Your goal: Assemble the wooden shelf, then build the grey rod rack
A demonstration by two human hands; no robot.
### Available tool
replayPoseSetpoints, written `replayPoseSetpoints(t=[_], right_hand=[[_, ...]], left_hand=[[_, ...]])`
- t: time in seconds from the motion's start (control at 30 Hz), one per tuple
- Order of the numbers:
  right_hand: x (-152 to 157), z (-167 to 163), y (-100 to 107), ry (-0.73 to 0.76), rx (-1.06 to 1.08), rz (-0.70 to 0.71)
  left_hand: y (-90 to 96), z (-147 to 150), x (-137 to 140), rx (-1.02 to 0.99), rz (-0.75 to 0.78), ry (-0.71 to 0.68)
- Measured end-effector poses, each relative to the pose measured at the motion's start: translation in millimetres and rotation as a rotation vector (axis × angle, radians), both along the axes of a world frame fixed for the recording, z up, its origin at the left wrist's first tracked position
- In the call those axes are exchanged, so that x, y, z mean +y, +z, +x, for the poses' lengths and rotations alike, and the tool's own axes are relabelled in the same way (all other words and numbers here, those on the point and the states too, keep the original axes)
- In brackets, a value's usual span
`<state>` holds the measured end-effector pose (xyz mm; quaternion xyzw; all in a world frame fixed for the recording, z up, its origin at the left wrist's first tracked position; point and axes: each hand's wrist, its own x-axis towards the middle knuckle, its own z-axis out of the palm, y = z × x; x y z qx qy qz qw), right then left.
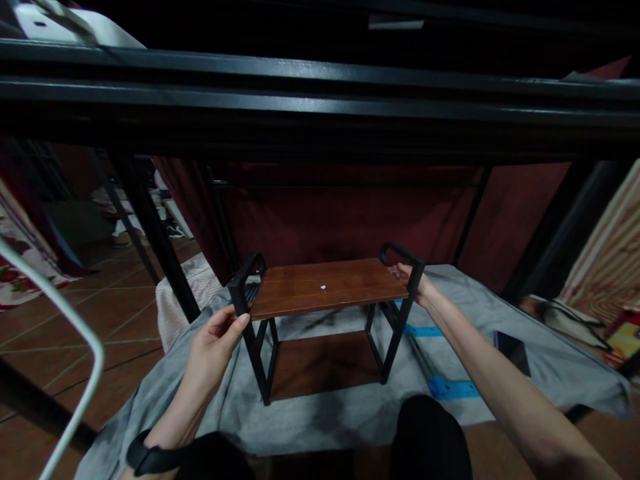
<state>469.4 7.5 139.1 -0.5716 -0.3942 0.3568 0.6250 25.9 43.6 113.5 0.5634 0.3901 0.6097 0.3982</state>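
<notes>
A small two-tier shelf [333, 285] with brown wooden boards and black metal side frames stands upright on a grey cloth. Its lower board [325, 365] lies close to the cloth. My left hand [214, 341] grips the shelf at the left end of the top board, thumb in front and the fingers partly hidden behind the frame. At the opposite end, my right hand [413, 280] reaches around the right side frame [400, 327] and holds the top board's end, its fingers partly covered by the metal. A small white mark [323, 288] shows on the top board.
A thick black metal beam [320, 87] crosses above the shelf. Blue-ended bars [453, 388] and a dark phone-like slab [512, 352] lie on the grey cloth [320, 417] to the right. A dark red curtain [345, 220] hangs behind. A white bent tube [95, 347] stands at left.
</notes>
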Motion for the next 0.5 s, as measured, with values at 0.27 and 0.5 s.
replayPoseSetpoints(t=[0.27,0.5], right_hand=[[-85.2,-9.4,-8.3,-0.082,-0.253,0.199],[-91.5,-7.2,-12.6,-0.102,-0.548,0.150]], left_hand=[[1.8,0.9,-2.5,0.049,0.001,0.064],[-8.8,-0.5,2.0,-0.088,-0.018,0.009]])
